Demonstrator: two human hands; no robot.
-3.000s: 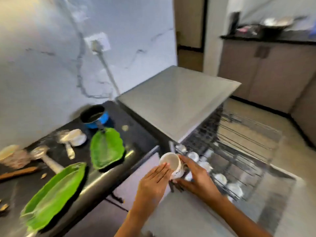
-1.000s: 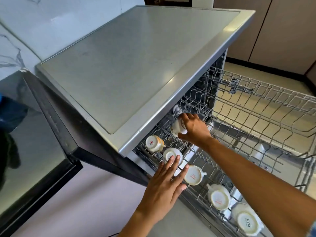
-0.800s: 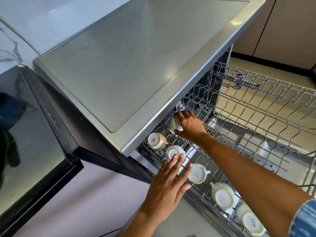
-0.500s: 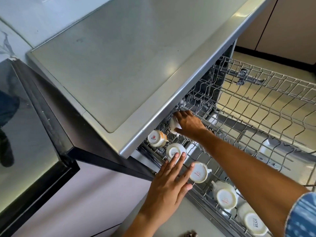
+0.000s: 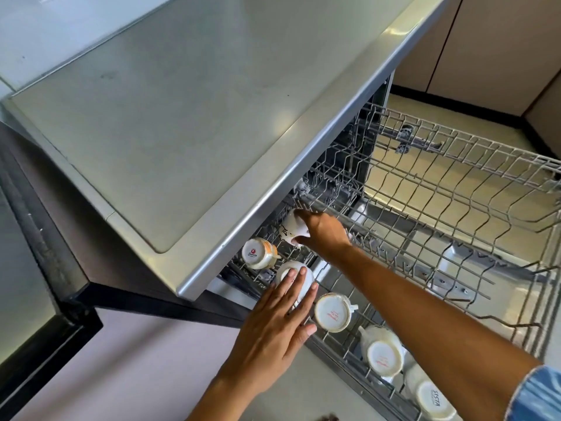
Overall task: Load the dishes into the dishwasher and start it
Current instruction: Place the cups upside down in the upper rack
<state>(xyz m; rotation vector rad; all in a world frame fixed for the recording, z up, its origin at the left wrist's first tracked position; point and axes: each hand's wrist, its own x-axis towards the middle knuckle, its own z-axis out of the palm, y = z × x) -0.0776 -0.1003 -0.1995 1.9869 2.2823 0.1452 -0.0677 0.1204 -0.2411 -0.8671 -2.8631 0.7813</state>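
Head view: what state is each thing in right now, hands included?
Dishwasher rack: pulled out, mostly bare wire.
Cup in right hand: tilted, being set at the rack's back.
Right hand: grips that cup.
Left hand: fingers straight, resting on an upturned cup.
Other cups: upside down in a row.

The cup base (image 5: 432, 401) nearest the camera, well behind the right grip (image 5: 323, 230), reads "SISTA". The orange-rimmed cup's base (image 5: 253, 253) left of that grip perhaps reads "Sonny".
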